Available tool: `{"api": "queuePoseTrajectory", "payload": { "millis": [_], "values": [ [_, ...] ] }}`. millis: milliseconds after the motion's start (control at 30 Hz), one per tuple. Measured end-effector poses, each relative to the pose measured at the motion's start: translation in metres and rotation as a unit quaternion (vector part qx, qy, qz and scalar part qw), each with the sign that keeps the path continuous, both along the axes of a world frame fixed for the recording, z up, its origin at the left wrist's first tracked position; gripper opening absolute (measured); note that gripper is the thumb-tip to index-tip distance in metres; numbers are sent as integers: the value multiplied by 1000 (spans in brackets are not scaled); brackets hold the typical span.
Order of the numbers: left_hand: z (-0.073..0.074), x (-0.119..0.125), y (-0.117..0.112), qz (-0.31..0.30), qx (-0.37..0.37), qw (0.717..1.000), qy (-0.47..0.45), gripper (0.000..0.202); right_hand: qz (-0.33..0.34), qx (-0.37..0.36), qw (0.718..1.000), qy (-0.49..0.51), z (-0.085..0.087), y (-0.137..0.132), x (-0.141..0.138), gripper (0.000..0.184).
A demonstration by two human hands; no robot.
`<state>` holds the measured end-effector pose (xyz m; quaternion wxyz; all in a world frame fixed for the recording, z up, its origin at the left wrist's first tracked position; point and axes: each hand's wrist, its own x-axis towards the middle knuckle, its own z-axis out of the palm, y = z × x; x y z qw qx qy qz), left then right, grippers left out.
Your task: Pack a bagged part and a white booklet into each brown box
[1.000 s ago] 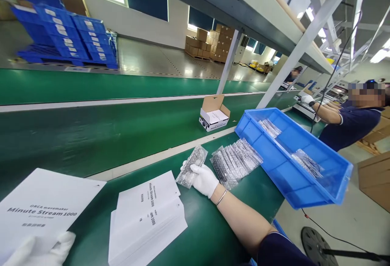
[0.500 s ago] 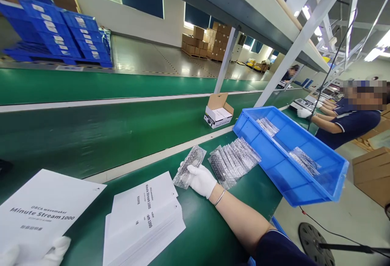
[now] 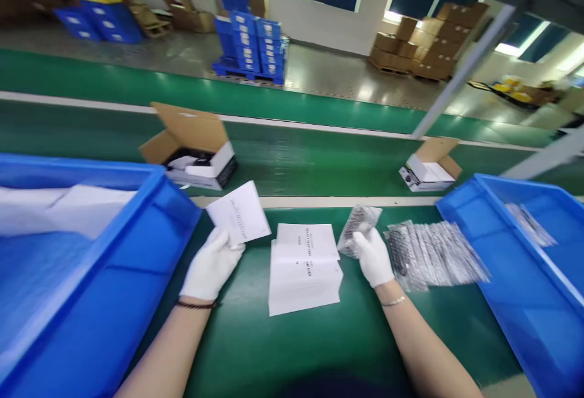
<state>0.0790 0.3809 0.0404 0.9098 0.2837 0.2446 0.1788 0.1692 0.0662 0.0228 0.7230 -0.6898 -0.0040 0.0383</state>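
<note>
My left hand, in a white glove, grips a white printed booklet by its lower edge, raised over the bench. Gloved as well, my right hand is closed on a clear bubble-wrap packet with something dark inside that I cannot make out. Between the hands lies a fanned stack of booklets on the green bench. Just right of my right hand, several more bubble-wrap packets lie in an overlapping row.
An open carton with white and dark contents sits on the green conveyor, left of centre. A smaller open box stands farther right. Blue bins flank the bench, one left and one right. A slanted grey post rises behind.
My view has swung left, bringing the left bin and the open carton into sight. Both hands keep their hold on the booklet and the bubble-wrap packet.
</note>
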Motion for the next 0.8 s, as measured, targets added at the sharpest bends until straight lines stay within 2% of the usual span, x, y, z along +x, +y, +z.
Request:
{"api": "queuePoseTrajectory", "payload": {
  "millis": [67,133,233,300,367,467,533,633,700,800],
  "values": [
    [3,-2,1,7,-50,999,8,30,-5,-151,988,-36,13,-5,-1,42],
    [2,-4,3,3,-89,996,-7,27,8,-282,957,-70,32,-4,6,45],
    [-1,-3,7,-12,-114,993,-36,18,84,-377,905,-178,70,27,24,45],
    [-3,-3,8,-31,-114,991,-54,13,155,-413,850,-288,98,69,35,38],
    [-4,-4,8,-44,-110,991,-68,13,222,-443,779,-385,122,125,48,35],
    [-4,-6,10,-36,-121,990,-62,12,253,-492,704,-446,143,217,71,45],
    [-3,-6,13,-25,-138,989,-54,14,273,-521,675,-446,145,273,89,52],
    [-3,-6,17,-20,-147,987,-55,17,321,-559,641,-417,133,335,111,51],
    [-4,-4,19,-18,-142,988,-57,17,355,-590,611,-389,119,357,120,47],
    [-8,-1,19,-21,-126,990,-65,14,372,-639,572,-354,99,368,127,40]
  ]
}}
